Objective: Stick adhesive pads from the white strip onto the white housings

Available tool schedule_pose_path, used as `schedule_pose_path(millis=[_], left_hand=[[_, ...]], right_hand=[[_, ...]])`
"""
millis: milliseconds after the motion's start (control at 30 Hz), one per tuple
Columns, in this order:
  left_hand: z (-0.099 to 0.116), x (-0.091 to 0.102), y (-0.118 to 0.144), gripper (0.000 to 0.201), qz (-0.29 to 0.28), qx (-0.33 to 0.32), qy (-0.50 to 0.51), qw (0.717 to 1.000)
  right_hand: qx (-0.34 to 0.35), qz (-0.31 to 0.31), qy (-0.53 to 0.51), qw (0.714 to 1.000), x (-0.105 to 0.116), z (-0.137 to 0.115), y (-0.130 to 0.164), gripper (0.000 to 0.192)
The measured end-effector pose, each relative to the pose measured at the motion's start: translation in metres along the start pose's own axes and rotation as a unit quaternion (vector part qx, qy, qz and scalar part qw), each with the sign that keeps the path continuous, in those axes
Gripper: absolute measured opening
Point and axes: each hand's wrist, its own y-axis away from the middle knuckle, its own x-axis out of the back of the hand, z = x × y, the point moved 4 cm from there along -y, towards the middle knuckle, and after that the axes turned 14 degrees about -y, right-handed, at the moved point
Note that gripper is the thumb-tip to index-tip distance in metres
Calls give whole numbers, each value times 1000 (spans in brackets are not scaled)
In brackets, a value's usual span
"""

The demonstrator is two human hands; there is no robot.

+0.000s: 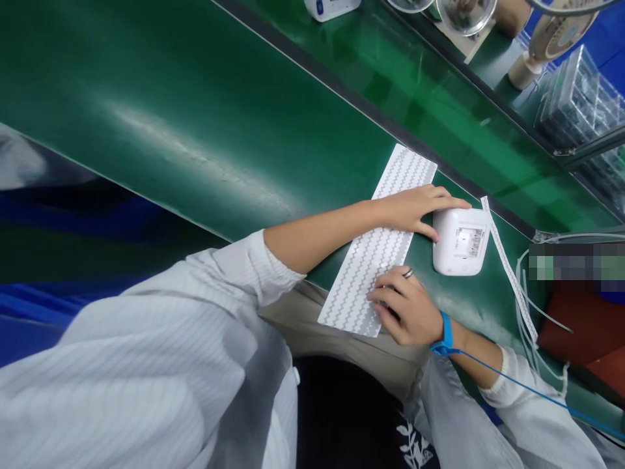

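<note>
A white plastic device (454, 257) with an uncovered battery compartment lies compartment side up on the green bench. My left hand (420, 207) reaches across a sheet and grips the device's near corner, with the thumb on one side and a finger along its upper edge. Under that forearm a long white label sheet (359, 277) with grey zigzag rows lies slanted, its lower end past the bench edge. My right hand (410, 307), wearing a ring and a blue wrist strap (444, 335), has bent fingers pressed together on the sheet's lower part; any loose label there is too small to see.
A narrow printed strip (508, 270) lies right of the device, near white tubes (525, 312) and a reddish-brown box (571, 326). Another white device (332, 8) sits at the back. A shelf holds a fan (556, 39) and clear plastic trays (576, 91). A blue cord (517, 378) trails from the wrist strap.
</note>
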Motion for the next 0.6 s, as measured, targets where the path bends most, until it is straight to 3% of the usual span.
schedule_pose_path(millis=[367,600], left_hand=[[-1,0,-5,88,-5,0,3,1000],[-3,0,-4,87,-6,0,11,1000]], right_hand=[[-51,-163,73,983,-4,2,-18,12],[-52,-181,161,969,-10,0,-26,7]])
